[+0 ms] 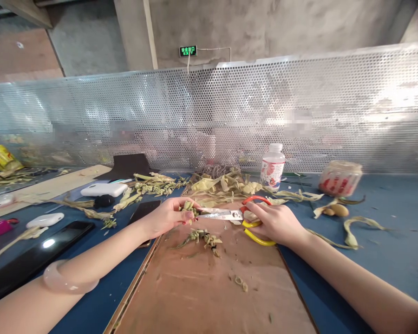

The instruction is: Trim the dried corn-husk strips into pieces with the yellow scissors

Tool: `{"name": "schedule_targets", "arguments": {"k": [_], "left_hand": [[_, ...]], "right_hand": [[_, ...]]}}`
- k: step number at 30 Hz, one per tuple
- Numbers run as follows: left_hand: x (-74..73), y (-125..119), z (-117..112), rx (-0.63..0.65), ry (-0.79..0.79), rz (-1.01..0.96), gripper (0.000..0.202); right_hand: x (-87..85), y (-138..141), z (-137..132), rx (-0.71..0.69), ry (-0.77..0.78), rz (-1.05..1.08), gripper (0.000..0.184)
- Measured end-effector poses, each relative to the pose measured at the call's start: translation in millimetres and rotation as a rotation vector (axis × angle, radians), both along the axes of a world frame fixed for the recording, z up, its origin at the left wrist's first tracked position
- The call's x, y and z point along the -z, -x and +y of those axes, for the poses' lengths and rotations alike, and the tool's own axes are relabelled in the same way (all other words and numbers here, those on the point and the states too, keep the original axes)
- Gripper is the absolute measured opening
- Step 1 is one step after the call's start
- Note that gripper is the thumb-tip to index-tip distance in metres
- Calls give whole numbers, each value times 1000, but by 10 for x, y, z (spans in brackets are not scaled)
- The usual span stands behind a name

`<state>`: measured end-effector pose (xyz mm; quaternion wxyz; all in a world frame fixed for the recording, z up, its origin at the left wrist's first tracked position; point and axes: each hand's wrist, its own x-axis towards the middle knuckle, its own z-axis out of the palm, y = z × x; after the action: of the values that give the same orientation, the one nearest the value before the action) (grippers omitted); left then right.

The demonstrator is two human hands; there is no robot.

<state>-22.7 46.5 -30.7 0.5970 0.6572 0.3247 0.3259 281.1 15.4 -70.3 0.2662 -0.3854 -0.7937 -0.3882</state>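
Observation:
My left hand (176, 214) is closed around a small bunch of dried greenish plant pieces (188, 208), held above the brown board (195, 297). In my right hand (277, 220) is a pair of scissors (226, 214) with one red and one yellow handle loop. The blades point left and are parted, their tips at the bunch by my left fingers. Whether they touch it I cannot tell. Below on the board lies a clump of dried plant bits (207, 241), with curled scraps (240, 282) nearer me.
Dried husk strips (226, 183) lie at the board's far end, beside a white bottle (272, 168). A jar (340, 178) stands at right. Phones (42, 255), a white case (104, 189) and dried stalks (153, 184) lie at left. A perforated metal screen (209, 106) closes off the back.

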Motion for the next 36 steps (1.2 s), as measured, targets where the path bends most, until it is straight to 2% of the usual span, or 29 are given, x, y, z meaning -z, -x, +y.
{"name": "schedule_targets", "arguments": {"k": [3, 8, 10, 15, 23, 36], "left_hand": [[8, 9, 16, 13, -2, -24, 28], [2, 6, 26, 24, 5, -29, 26], [-8, -5, 17, 30, 6, -25, 25], [-17, -21, 0, 29, -29, 32, 25], [6, 10, 15, -23, -130, 103, 27], [1, 17, 23, -30, -74, 73, 26]], "right_hand": [[26, -6, 15, 17, 8, 77, 29], [23, -12, 9, 137, 97, 320, 29], [1, -1, -4, 118, 136, 346, 32], [-44, 55, -25, -35, 190, 226, 40], [-30, 58, -34, 40, 167, 81, 42], [-25, 48, -30, 83, 118, 58, 34]]}}
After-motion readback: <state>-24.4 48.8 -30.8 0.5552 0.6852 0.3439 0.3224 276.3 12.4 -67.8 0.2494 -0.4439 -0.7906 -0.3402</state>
